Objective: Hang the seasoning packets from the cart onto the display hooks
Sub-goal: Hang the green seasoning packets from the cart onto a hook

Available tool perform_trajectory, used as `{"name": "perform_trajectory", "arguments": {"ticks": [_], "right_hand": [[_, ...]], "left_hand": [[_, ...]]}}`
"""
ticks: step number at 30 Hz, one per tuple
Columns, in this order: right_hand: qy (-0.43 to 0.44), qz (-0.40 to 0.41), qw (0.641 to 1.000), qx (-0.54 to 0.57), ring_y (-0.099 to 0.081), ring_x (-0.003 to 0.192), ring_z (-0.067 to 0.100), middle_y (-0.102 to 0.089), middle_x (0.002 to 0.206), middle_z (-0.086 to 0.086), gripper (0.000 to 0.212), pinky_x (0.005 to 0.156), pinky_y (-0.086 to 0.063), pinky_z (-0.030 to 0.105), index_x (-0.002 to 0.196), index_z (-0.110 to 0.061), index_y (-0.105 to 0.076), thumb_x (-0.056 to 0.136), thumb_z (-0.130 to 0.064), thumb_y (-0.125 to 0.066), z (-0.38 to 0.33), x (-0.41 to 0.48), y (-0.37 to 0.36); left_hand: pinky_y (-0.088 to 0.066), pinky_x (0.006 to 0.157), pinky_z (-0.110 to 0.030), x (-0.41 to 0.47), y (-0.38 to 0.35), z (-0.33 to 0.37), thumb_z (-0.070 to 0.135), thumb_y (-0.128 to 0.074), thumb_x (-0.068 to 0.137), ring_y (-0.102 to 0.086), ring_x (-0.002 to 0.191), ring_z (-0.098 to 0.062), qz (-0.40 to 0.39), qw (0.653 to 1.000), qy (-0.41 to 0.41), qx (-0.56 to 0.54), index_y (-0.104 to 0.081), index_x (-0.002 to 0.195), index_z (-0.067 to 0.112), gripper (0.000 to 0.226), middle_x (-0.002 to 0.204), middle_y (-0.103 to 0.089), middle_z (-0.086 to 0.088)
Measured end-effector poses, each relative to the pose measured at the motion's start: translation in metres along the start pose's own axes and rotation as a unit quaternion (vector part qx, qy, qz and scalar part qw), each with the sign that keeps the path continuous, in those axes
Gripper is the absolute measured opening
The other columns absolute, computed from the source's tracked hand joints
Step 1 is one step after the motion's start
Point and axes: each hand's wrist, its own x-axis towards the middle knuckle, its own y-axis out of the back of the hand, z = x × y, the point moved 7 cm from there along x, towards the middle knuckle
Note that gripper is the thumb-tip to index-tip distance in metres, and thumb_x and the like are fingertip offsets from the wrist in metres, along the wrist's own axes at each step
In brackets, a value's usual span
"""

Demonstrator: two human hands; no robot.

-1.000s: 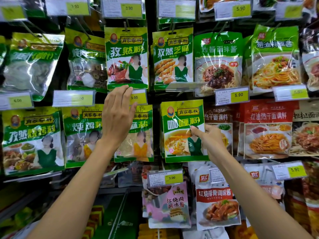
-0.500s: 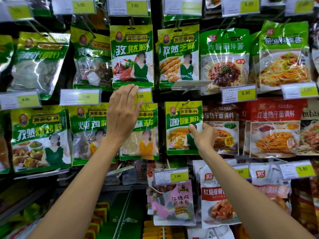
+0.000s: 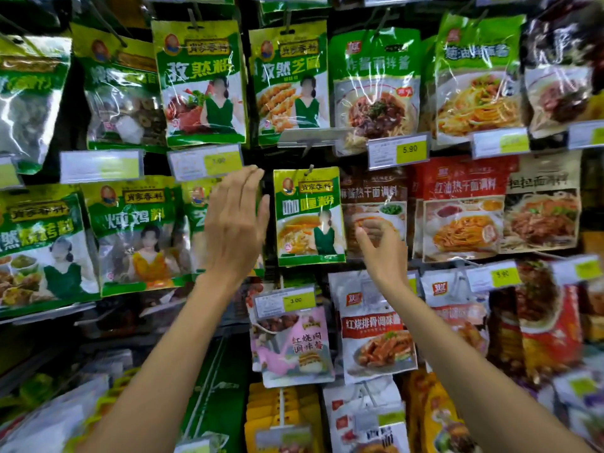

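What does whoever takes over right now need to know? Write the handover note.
Left hand: open, empty, raised beside the green curry packet, not gripping it.
Right hand: open, empty, just right of that packet, in front of the brown noodle-sauce packet.
The curry packet hangs on its hook, slightly tilted, below an empty tag holder.
Done: this packet looks hung.
Left: the cart is out of view, so remaining stock cannot be told; check it and hang whatever is there.
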Motion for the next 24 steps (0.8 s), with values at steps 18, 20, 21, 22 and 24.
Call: {"name": "perform_trajectory", "arguments": {"ticks": [18, 20, 21, 22, 24], "right_hand": [[-0.362, 0.149, 0.89, -0.233, -0.061, 0.075, 0.028, -0.066, 0.075, 0.015, 0.025, 0.067, -0.04, 0.036, 0.082, -0.005, -0.065, 0.098, -0.02, -0.051, 0.269, -0.319, 0.378], [-0.407, 0.181, 0.859, -0.254, -0.061, 0.074, 0.028, -0.066, 0.076, 0.015, 0.026, 0.067, -0.039, 0.037, 0.082, -0.002, -0.065, 0.098, -0.017, -0.051, 0.293, -0.366, 0.406], [-0.429, 0.198, 0.842, -0.262, -0.061, 0.074, 0.029, -0.066, 0.077, 0.016, 0.026, 0.068, -0.041, 0.039, 0.082, -0.001, -0.066, 0.098, -0.015, -0.051, 0.305, -0.389, 0.418], [-0.452, 0.212, 0.824, -0.267, -0.061, 0.074, 0.031, -0.067, 0.078, 0.017, 0.027, 0.068, -0.043, 0.04, 0.083, 0.0, -0.066, 0.098, -0.015, -0.05, 0.317, -0.413, 0.428], [-0.511, 0.228, 0.784, -0.269, -0.06, 0.074, 0.034, -0.067, 0.082, 0.019, 0.029, 0.068, -0.047, 0.042, 0.089, 0.001, -0.065, 0.101, -0.018, -0.047, 0.343, -0.466, 0.441]], "left_hand": [[-0.038, 0.07, -0.038, -0.309, -0.09, 0.493, 0.009, -0.048, 0.097, -0.055, 0.07, -0.03, -0.472, 0.681, 0.213, -0.518, -0.057, 0.078, 0.003, 0.022, 0.07, -0.053, -0.007], [-0.034, 0.068, -0.035, -0.353, -0.086, 0.539, 0.006, -0.052, 0.094, -0.057, 0.069, -0.032, -0.532, 0.643, 0.18, -0.521, -0.058, 0.076, 0.0, 0.02, 0.071, -0.057, -0.017], [-0.033, 0.067, -0.036, -0.376, -0.083, 0.56, 0.005, -0.052, 0.094, -0.057, 0.069, -0.032, -0.566, 0.615, 0.167, -0.523, -0.059, 0.074, -0.002, 0.021, 0.07, -0.058, -0.019], [-0.031, 0.066, -0.036, -0.4, -0.08, 0.579, 0.005, -0.052, 0.095, -0.057, 0.07, -0.031, -0.599, 0.582, 0.157, -0.527, -0.059, 0.075, -0.003, 0.022, 0.07, -0.057, -0.02], [-0.026, 0.061, -0.029, -0.449, -0.07, 0.612, 0.008, -0.048, 0.097, -0.053, 0.069, -0.024, -0.655, 0.518, 0.13, -0.535, -0.058, 0.077, 0.0, 0.024, 0.069, -0.055, -0.012]]}}
